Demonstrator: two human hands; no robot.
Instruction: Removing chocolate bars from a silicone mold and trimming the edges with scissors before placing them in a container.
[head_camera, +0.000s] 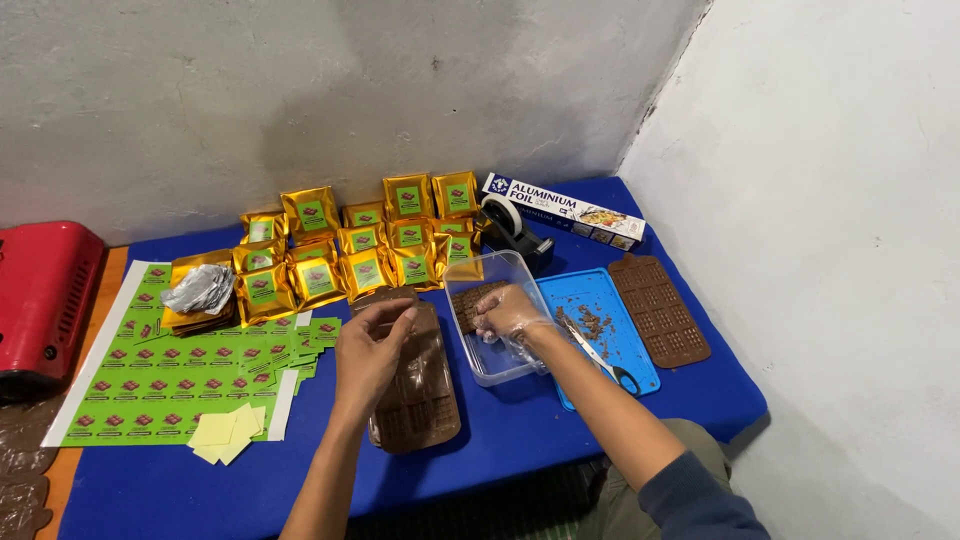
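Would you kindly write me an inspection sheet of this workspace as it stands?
Surface: blue mat on a low table.
Job's things: brown chocolate mould under the left hand; clear plastic tub with a chocolate slab in it; gold pouches in rows.
Clutter: green label sheets, yellow paper squares, crumpled foil, blue tray with crumbs and scissors, second mould, foil box, tape dispenser.
Fingers: left hand bare, pinching at the mould; right hand in a clear glove, in the tub.
Cables: nothing seen.
Surroundings: grey walls; red appliance at left.
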